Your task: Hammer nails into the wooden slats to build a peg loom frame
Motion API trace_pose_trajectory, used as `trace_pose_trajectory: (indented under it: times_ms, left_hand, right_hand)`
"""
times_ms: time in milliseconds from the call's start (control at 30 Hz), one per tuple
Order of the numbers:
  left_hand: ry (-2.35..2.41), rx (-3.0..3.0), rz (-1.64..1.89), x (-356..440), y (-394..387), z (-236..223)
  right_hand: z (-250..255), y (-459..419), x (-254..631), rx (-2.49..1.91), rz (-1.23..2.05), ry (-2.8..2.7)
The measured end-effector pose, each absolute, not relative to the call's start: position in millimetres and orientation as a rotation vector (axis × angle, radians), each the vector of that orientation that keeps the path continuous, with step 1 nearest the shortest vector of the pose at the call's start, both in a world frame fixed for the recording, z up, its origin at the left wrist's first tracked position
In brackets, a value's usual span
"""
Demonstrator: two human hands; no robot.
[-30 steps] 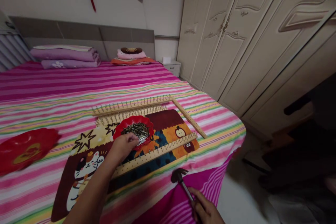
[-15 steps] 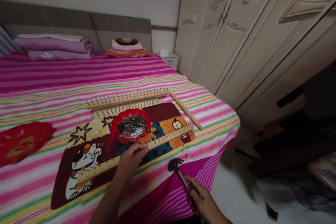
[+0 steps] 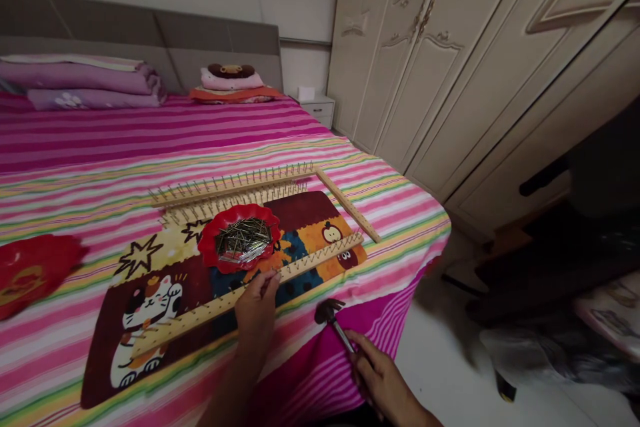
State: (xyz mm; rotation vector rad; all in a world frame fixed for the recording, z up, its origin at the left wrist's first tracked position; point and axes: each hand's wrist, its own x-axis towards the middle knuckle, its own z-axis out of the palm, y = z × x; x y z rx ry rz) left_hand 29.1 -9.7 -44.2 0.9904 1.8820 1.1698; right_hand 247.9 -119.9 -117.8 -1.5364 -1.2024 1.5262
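Nails (image 3: pixel 245 239) filling red bowl (image 3: pixel 207 247), left grip (image 3: pixel 257 303) pinched together at wooden strip (image 3: pixel 210 310), right grip (image 3: pixel 379 373) clamped on hammer (image 3: pixel 340 331)

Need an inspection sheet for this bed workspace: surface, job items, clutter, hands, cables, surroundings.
Surface: bed with a striped sheet; patterned mat lying on it.
Job items: front strip, wooden, across the mat, nails standing in it; far strip, also nail-studded; red bowl on the mat, holding loose nails; hammer at the near bed edge.
Clutter: red tray at the left; folded bedding by the headboard.
Left hand: fingertips at the front strip; any nail in them too small to tell.
Right hand: gripping the hammer's handle.
Cables: nothing clearly seen.
Surroundings: wardrobe, nightstand; dark, unclear items at right.
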Motion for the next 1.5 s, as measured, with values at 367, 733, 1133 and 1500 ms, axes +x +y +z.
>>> trace_pose_trajectory:
  times_ms: [367, 733, 1133, 1500]
  left_hand:
    - [1.878, 1.067, 1.335, 32, -8, -63]
    - [1.888, 1.238, 1.273, 33, -12, -65]
    - [1.933, 1.506, 1.245, 33, -9, -73]
    - [1.926, 1.641, 1.222, 35, -12, -73]
  right_hand:
    - [-114, -123, 247, -1.538, 1.494, -1.258]
    - [-118, -121, 247, -1.534, 1.476, -1.262]
    - [-47, -106, 231, -1.505, 1.343, -1.445]
    - [10, -56, 200, -1.337, 0.980, -1.814]
